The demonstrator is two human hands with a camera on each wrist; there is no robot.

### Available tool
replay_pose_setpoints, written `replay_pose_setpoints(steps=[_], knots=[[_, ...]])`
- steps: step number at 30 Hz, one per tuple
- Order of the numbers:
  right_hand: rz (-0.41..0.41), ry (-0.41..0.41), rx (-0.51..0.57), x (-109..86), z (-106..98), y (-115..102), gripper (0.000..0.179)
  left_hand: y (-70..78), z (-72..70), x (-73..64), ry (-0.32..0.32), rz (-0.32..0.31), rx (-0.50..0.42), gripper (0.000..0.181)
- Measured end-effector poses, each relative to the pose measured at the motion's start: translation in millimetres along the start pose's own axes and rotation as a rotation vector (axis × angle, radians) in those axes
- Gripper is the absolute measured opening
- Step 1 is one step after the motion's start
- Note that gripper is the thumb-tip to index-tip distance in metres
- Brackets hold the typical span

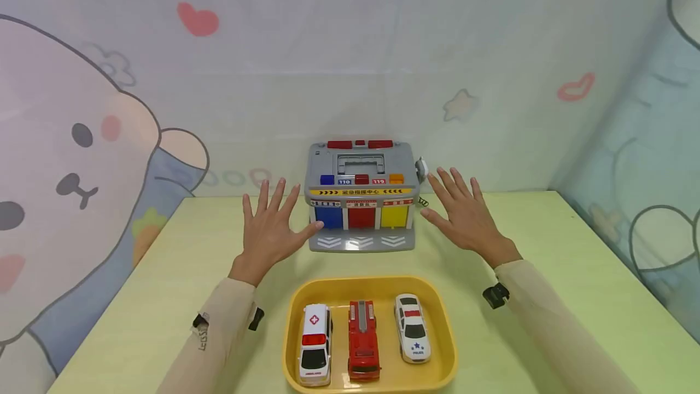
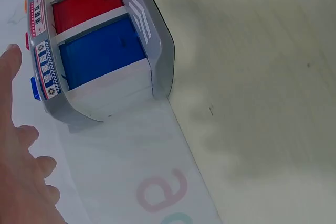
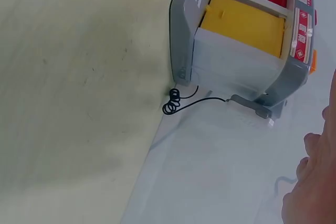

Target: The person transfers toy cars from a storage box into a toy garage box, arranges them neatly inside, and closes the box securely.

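Both hands are held out, fingers spread, on either side of a grey toy garage (image 1: pixel 361 190) with blue, red and yellow doors. My left hand (image 1: pixel 269 230) is at its left, the thumb overlapping the blue door (image 1: pixel 329 217) in the head view. On the other side is my right hand (image 1: pixel 465 217), fingertips near the white handset (image 1: pixel 421 169). Neither hand holds anything. Closer to me, a yellow tray (image 1: pixel 339 284) carries a toy ambulance (image 1: pixel 315 345), a red toy fire engine (image 1: pixel 363 339) and a white toy police car (image 1: pixel 412 328).
The pale yellow table (image 1: pixel 525 333) ends at a printed cloth backdrop (image 1: pixel 350 78) behind the garage. A coiled black cord (image 3: pixel 172 102) runs from the garage's side to the handset. Black wrist straps (image 1: pixel 496 295) sit over the sleeves.
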State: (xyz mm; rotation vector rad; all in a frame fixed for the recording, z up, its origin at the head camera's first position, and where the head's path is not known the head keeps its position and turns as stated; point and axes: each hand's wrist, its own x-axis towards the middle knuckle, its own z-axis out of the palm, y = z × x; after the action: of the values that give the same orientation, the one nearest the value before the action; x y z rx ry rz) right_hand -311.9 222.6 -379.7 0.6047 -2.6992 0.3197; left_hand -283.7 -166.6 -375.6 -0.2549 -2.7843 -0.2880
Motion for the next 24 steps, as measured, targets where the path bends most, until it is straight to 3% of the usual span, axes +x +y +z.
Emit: replay_pose_setpoints(steps=[5, 14, 24], knots=[[-0.05, -0.055, -0.018, 16.5, -2, 2, 0.08, -0.7, 0.6, 11.4, -0.023, 0.026, -0.011, 0.094], [-0.113, -0.139, -0.041, 32.4, 6, 9, 0.079, -1.2, 2.8, 32.1, -0.044, 0.158, -0.04, 0.089], [-0.126, -0.147, -0.02, 42.0, 5, 5, 0.077, 1.7, 4.8, 46.0, -0.075, 0.173, -0.02, 0.09]])
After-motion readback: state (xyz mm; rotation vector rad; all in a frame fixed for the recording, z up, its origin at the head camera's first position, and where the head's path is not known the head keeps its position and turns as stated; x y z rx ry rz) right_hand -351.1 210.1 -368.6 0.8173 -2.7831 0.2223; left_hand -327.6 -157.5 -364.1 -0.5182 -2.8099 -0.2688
